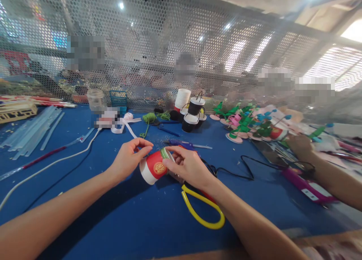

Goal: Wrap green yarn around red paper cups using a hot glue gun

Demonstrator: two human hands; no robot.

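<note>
A red and white paper cup (153, 168) with a gold emblem lies tilted on its side between my hands, just above the blue table (135, 218). My right hand (188, 166) grips its rim end, where a green band shows. My left hand (129, 157) pinches the cup's upper edge with thumb and fingertips. Yellow-handled scissors (202, 211) lie on the table under my right wrist.
Black-wrapped cups (192, 116) and a white cup stack (182, 97) stand at the back. Green and pink paper flowers (246, 124) lie to the right, where another person's hand (301, 145) rests. Clear glue sticks (31, 131) lie left; white cable (56, 162) and black cord (243, 169) cross the table.
</note>
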